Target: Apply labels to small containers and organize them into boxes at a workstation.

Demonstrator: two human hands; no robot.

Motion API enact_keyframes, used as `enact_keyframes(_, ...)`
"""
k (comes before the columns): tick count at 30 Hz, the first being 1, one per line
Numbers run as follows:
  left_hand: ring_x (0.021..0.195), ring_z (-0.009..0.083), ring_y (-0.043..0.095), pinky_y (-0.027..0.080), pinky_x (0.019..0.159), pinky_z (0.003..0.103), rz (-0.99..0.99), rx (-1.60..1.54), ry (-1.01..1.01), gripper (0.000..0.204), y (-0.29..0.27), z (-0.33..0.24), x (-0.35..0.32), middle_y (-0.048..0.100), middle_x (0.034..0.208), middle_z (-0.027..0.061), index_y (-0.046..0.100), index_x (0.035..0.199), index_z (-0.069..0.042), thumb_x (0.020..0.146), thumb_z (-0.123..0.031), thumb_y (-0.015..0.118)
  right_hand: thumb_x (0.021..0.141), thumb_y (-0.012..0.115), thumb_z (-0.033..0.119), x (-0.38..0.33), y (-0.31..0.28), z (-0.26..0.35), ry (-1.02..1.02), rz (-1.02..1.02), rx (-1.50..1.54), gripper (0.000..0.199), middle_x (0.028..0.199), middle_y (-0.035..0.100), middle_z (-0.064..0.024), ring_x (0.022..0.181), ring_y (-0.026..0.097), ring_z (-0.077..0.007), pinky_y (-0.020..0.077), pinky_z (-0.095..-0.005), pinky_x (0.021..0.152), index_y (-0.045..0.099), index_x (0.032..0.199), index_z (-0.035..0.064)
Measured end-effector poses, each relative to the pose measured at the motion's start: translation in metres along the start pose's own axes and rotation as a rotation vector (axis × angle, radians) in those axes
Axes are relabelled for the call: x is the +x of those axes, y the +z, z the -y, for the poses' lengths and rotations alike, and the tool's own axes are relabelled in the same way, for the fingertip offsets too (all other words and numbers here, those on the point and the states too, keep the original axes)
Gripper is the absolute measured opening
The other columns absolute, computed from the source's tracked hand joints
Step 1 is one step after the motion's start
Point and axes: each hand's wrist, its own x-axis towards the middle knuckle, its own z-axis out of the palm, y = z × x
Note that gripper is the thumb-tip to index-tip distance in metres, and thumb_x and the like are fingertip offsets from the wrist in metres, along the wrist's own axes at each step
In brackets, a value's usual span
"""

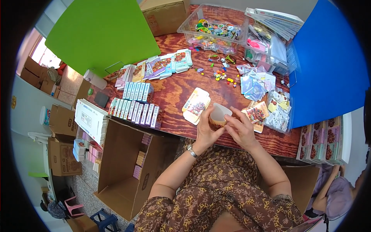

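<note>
Both my hands hold a small open carton near the table's front edge. Its pale inside faces up, and a printed side shows below. My left hand is wrapped round its left side, thumb at the front. My right hand has its fingertips pressed on its right side. To the left lies a stack of flat printed cartons. Just right of my right hand are more printed cartons, partly hidden by the fingers.
Filled small boxes stand in rows at left, by fanned cartons. Clear bins of small trinkets stand behind. Loose pieces, card packets and a tray lie right. A big cardboard box sits below the left edge.
</note>
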Motion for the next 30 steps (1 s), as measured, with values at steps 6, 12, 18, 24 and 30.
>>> enact_keyframes(6,0.11,0.0347,0.061,0.053,0.09,0.041,0.206,0.243,0.08,0.072,-0.003,-0.002,-0.007,0.056,0.122,0.0187,0.047,0.128,-0.006,0.069,-0.009,0.086,0.092,0.067,0.004,0.0,-0.016,-0.001,-0.071,0.134,-0.029,0.018,0.124,0.064,-0.0175,0.1,0.068,-0.0229,0.0551,-0.0325,0.086,0.068,0.109,0.002)
enact_keyframes(12,0.101,0.0357,0.062,0.055,0.078,0.041,0.264,0.168,0.076,0.063,0.004,0.001,-0.016,0.058,0.115,0.0178,0.049,0.123,-0.005,0.07,-0.006,0.085,0.102,0.058,0.014,0.001,-0.017,0.001,0.516,0.021,0.394,0.019,0.107,0.069,-0.0082,0.086,0.066,-0.0112,0.0542,-0.0263,0.073,0.066,0.111,-0.0012)
enact_keyframes(18,0.101,0.0369,0.063,0.056,0.079,0.041,0.217,0.226,0.177,0.063,0.005,0.005,-0.019,0.058,0.117,0.0183,0.049,0.123,-0.004,0.071,-0.005,0.085,0.098,0.064,0.009,0.002,-0.014,0.01,0.492,0.137,0.447,0.02,0.095,0.065,-0.0027,0.087,0.064,-0.0095,0.0523,-0.026,0.072,0.067,0.114,-0.002)
enact_keyframes(24,0.114,0.0358,0.062,0.055,0.089,0.04,0.169,0.135,-0.011,0.085,0.008,0.012,-0.026,0.057,0.133,0.0208,0.044,0.141,-0.001,0.07,-0.011,0.088,0.091,0.07,0.006,0.007,-0.014,0.019,0.407,0.122,0.168,0.017,0.091,0.064,-0.0085,0.077,0.067,-0.0154,0.0538,-0.0288,0.064,0.072,0.107,0.0004)
enact_keyframes(30,0.12,0.0382,0.058,0.05,0.099,0.043,0.255,0.304,0.111,0.1,0.005,0.014,-0.025,0.055,0.135,0.0236,0.031,0.152,0.004,0.069,-0.011,0.086,0.085,0.071,0.001,0.004,-0.007,0.016,0.33,0.089,0.046,0.018,0.09,0.064,-0.013,0.077,0.068,-0.0279,0.0559,-0.0361,0.065,0.072,0.103,0.0007)
